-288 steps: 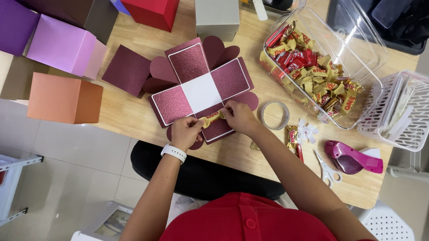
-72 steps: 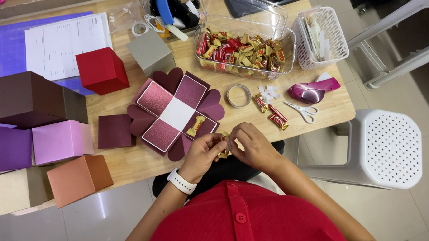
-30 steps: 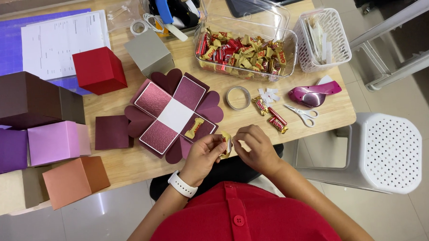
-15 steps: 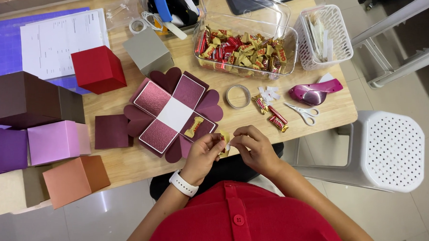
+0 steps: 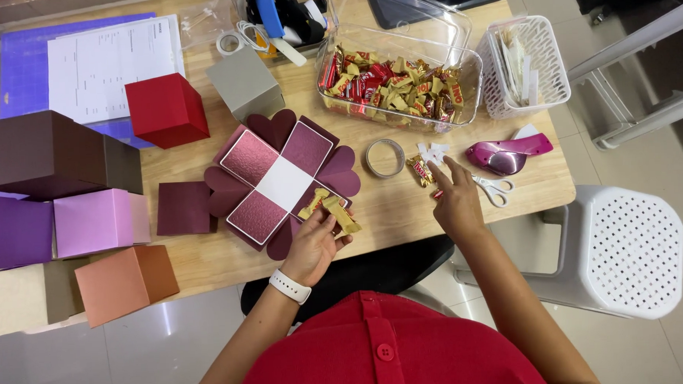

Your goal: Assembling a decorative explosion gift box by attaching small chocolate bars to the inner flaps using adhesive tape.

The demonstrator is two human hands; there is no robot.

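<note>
A maroon box lies unfolded flat on the wooden table, with pink foil panels, a white centre and heart-shaped flaps. One gold-wrapped candy lies on its lower right panel. My left hand holds a second gold-wrapped candy at that panel's edge. My right hand has its fingers spread, reaching toward small white paper pieces and red-wrapped candies beside a tape roll.
A clear tub of wrapped candies and a white basket stand at the back. A pink tape dispenser and scissors lie right. Closed coloured boxes crowd the left; a white stool stands beside the table.
Both hands were together at the table's front edge on a candy. Now my right hand has let go and moved right toward the paper pieces; my left hand keeps the candy.
</note>
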